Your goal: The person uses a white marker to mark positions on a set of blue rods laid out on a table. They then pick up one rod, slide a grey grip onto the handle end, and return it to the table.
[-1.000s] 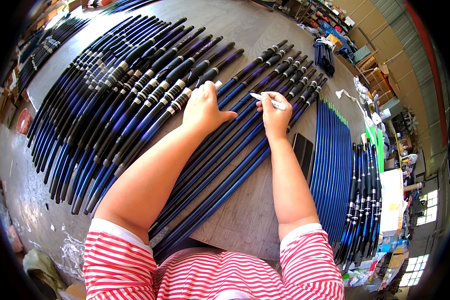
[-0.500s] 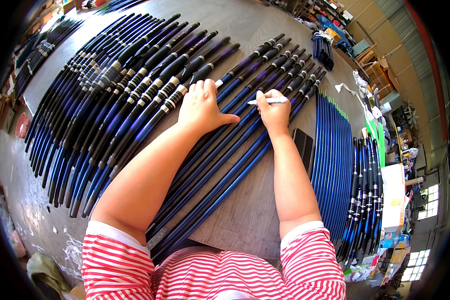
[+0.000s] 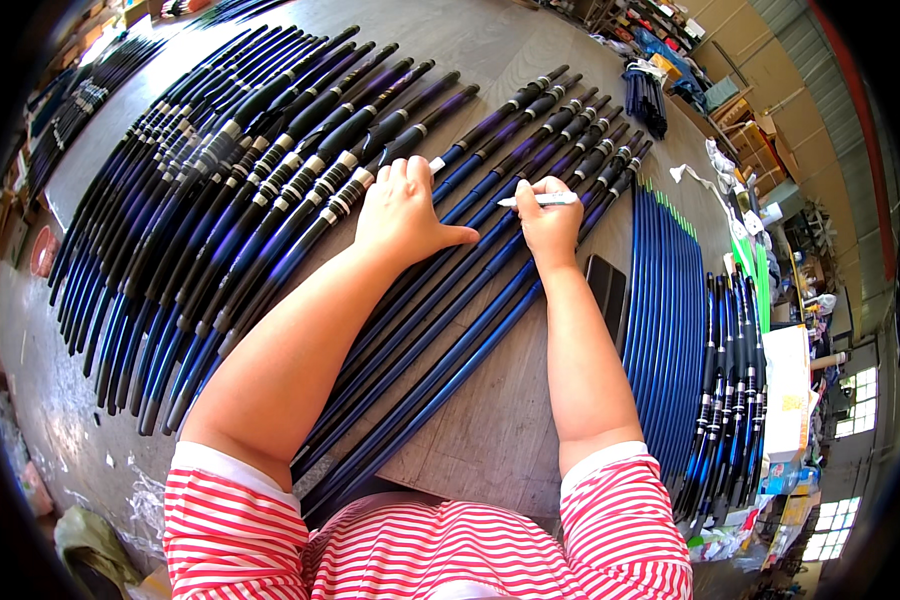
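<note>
My right hand (image 3: 549, 222) is closed around a white marker pen (image 3: 558, 199), whose tip points left, over a row of dark blue fishing rods (image 3: 464, 297). These rods lie slanted across the table, their black and purple handles toward the far side. On the left edge of that row rests my left hand (image 3: 398, 212), thumb stretched out to the right and other fingers bent. A small white cap (image 3: 437, 165) sticks out at its fingertips. My palm hides the rod parts underneath.
Many thick rods with black grips (image 3: 235, 215) cover the table's left side. Right of my forearm lie a black phone-like slab (image 3: 606, 290), thin blue rods with green tips (image 3: 660, 320) and a bundle of black-gripped rods (image 3: 727, 385). A white box (image 3: 786, 395) stands beyond.
The marker pen's tip has shifted very slightly to the right and up. My left hand has stayed almost in place, and the rods have not moved.
</note>
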Demonstrator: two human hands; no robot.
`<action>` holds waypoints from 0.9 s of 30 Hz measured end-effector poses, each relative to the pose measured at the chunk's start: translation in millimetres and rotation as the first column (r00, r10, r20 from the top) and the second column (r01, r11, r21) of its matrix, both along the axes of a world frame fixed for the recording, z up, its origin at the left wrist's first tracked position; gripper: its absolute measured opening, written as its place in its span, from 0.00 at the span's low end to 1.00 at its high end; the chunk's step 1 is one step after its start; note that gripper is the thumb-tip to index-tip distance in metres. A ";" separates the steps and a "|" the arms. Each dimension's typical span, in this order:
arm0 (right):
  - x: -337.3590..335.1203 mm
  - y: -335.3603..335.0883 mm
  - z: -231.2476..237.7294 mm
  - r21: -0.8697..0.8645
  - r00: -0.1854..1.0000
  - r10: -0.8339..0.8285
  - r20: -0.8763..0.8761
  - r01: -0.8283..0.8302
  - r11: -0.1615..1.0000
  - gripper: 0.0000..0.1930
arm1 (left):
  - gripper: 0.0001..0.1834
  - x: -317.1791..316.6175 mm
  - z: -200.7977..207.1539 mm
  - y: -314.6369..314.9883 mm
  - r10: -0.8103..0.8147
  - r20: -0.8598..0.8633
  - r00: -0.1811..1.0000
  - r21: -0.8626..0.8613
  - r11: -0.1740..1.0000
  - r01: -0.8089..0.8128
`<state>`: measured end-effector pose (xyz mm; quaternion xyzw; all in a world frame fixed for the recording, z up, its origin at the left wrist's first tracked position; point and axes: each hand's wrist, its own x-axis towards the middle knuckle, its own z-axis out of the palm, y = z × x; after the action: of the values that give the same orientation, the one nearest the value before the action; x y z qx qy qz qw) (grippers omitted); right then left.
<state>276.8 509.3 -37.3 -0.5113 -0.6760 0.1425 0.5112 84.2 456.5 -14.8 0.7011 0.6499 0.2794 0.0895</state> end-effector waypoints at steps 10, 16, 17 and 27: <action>-7.4 -7.8 9.9 0.022 0.997 -0.001 0.077 -0.001 1.000 0.13 | 0.44 -1.2 -2.8 1.1 -0.001 0.013 1.000 0.013 1.000 0.001; -7.5 -7.8 9.7 0.022 0.998 -0.004 0.068 0.002 1.000 0.12 | 0.44 0.1 -3.6 0.8 0.001 0.005 1.000 0.044 0.999 -0.001; -7.9 -8.5 10.3 0.017 0.998 0.001 0.063 -0.002 1.000 0.12 | 0.44 -0.1 -3.7 0.9 0.001 0.005 1.000 0.043 0.999 -0.001; -9.5 -10.1 11.9 0.048 0.999 0.004 0.039 -0.006 0.999 0.12 | 0.44 -0.2 -6.1 2.0 -0.004 0.010 1.000 0.061 0.998 0.004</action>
<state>267.4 499.2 -25.4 -0.5001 -0.6902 0.1176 0.5097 83.9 458.5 -20.9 0.7034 0.6392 0.3024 0.0721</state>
